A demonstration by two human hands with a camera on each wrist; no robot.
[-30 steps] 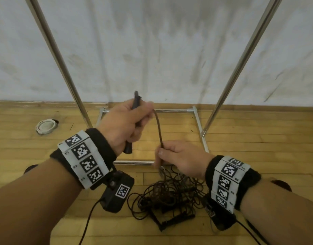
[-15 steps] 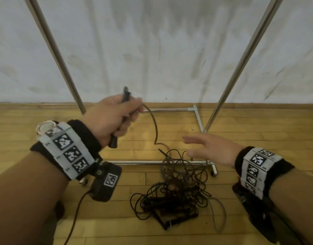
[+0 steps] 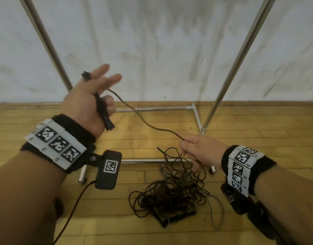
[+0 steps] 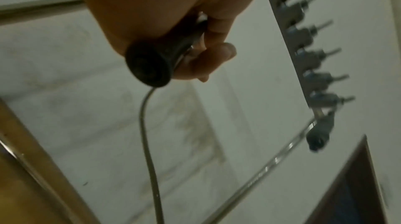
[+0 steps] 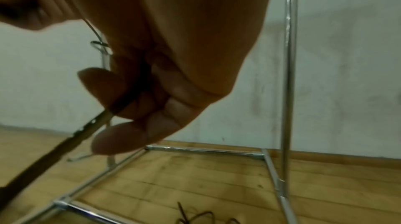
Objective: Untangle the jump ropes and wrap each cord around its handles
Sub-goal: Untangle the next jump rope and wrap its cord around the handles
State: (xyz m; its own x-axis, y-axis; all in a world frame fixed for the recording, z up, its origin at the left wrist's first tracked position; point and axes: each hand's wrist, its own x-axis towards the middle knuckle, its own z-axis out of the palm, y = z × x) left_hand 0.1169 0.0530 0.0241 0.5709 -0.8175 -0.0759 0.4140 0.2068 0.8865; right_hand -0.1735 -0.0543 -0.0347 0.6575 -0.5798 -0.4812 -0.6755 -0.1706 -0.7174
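- Two fingers of the left hand (image 3: 85,105) stretch out straight toward the wall, while its lower fingers (image 4: 208,63) curl round a black handle (image 3: 103,113), so that hand grips the handle
- From the left wrist view, the handle's (image 4: 149,66) round flared end faces the camera, pressed against the palm by the curled fingers
- One brown cord (image 3: 145,121) leaves the left hand near the fingers, sags a little over the floor and runs down to the right hand (image 3: 200,150)
- At the right hand, thumb and curled fingers (image 5: 121,93) pinch the cord (image 5: 65,143); the fingers are bunched together, not spread
- Below the right hand the cord drops into the tangled pile (image 3: 171,190) of dark jump rope cords lying on the wooden floor (image 3: 152,138), just in front of the rack's near bar
- Several black handles (image 3: 176,216) lie at the near edge of the pile, partly under the loops; how many I cannot tell
- One paler grey cord (image 3: 218,214) loops out of the right side of the pile
- Both wrists wear black bands with white marker tags (image 3: 55,144), and a small black camera box (image 3: 108,169) hangs under the left wrist
- Behind the hands stands a metal rack (image 3: 152,109) with a rectangular base and two slanting uprights, before a stained white wall (image 3: 161,46)
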